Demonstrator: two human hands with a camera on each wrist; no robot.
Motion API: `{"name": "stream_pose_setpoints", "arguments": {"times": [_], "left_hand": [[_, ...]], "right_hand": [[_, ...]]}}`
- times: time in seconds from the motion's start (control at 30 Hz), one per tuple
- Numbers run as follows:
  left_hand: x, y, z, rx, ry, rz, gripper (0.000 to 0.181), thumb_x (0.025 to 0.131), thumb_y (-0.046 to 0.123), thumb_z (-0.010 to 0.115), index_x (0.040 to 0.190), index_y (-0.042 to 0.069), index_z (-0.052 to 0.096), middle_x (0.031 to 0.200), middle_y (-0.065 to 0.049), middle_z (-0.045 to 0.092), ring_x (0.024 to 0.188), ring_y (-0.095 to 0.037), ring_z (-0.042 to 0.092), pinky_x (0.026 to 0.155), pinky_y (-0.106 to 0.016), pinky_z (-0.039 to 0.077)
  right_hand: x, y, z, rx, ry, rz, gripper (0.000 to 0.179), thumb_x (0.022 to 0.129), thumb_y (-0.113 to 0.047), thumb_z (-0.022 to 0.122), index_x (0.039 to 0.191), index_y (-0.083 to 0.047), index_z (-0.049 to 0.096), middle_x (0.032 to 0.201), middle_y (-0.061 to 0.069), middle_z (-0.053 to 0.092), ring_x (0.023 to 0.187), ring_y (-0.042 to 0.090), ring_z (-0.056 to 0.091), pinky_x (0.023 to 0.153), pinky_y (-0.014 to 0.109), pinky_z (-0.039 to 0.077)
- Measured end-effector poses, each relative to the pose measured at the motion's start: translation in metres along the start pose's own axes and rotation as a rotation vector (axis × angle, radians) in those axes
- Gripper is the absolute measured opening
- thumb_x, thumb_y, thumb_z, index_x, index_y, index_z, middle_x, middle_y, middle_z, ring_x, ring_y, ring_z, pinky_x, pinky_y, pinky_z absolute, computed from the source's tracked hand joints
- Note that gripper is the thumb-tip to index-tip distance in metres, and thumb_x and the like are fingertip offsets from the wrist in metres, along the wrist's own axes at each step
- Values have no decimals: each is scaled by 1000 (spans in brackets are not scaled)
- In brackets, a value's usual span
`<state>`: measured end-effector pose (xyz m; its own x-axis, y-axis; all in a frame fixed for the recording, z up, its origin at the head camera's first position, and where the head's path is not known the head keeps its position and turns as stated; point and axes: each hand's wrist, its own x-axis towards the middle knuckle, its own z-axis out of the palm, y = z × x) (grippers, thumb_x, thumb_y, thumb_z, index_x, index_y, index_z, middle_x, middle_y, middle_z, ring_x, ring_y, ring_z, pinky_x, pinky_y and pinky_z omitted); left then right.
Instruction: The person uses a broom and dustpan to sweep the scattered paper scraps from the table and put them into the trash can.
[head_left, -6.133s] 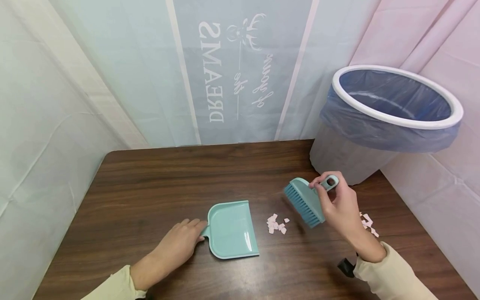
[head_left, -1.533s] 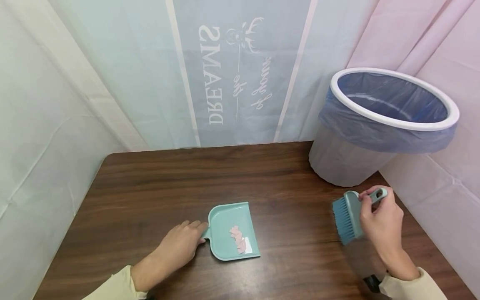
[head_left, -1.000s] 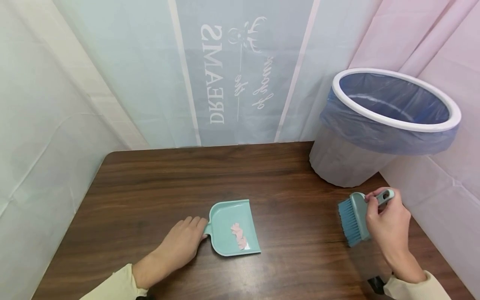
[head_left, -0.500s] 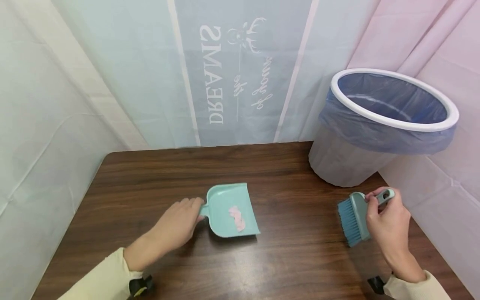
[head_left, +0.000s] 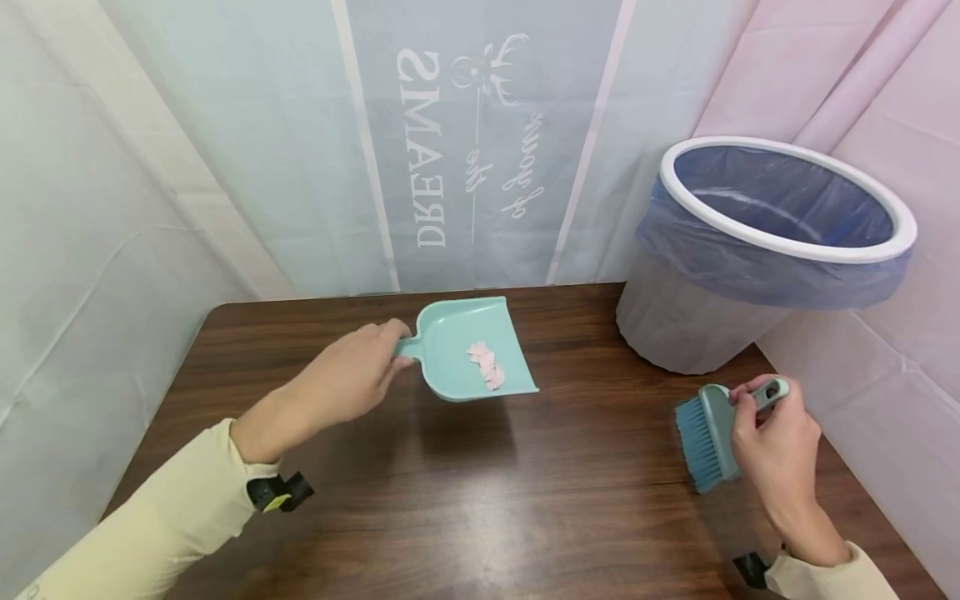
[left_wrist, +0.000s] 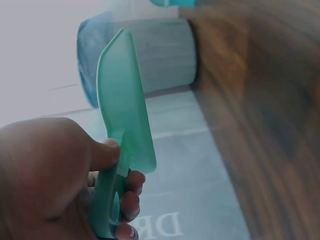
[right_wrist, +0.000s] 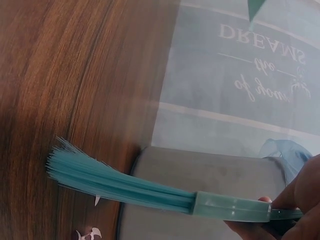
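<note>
Near the head view's centre, your left hand (head_left: pixel 337 371) is pinching the dustpan (head_left: pixel 442 354) by its handle above the table (head_left: pixel 585 500), nearly level, presumably so the pink scraps (head_left: pixel 487 364) aren't sliding off. At lower right, your right hand (head_left: pixel 782 446) is pinching the brush (head_left: pixel 716 433), some fingers hiding from view; pale pieces (right_wrist: pixel 90 233) are showing only at the right wrist view's lower left.

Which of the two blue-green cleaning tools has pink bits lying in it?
The dustpan, the one in the left hand: its pan holds the pink bits. The brush, in the right hand, has bristles instead of a pan.
</note>
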<state>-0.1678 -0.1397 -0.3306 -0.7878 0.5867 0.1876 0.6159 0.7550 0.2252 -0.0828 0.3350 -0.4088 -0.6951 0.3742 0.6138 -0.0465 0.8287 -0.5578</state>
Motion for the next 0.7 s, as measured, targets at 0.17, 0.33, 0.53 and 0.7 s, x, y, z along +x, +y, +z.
{"name": "stream_pose_setpoints", "arguments": {"times": [0.17,0.33,0.53,0.7], "left_hand": [[12,-3,-23,-27,-14,-20,28,104,16,60,122,-4,54,99,-11,64,89,-26,62,76,-43,52],[29,-2,-45,-61,-44,-6,29,107,16,54,126,-6,50,106,-15,65,94,-28,63,81,-46,53],[52,-3,-65,-161,-91,-36,27,108,14,49,126,-7,47,103,-16,59,90,-28,56,82,-45,48],[71,-3,-77,-185,-87,-32,26,108,12,48,124,-8,47,100,-17,58,86,-29,55,80,-45,49]], "right_hand": [[1,-2,1,10,6,-1,13,93,1,62,106,1,61,86,-37,51,58,-18,43,51,8,33],[1,-2,-1,4,13,-1,12,94,0,60,106,1,60,87,-37,50,60,-20,43,53,7,33],[0,0,0,2,8,2,13,93,1,61,106,1,61,87,-38,50,60,-20,43,53,6,33],[0,1,1,4,5,8,13,93,1,62,106,0,62,86,-37,51,59,-19,44,52,8,33]]}}
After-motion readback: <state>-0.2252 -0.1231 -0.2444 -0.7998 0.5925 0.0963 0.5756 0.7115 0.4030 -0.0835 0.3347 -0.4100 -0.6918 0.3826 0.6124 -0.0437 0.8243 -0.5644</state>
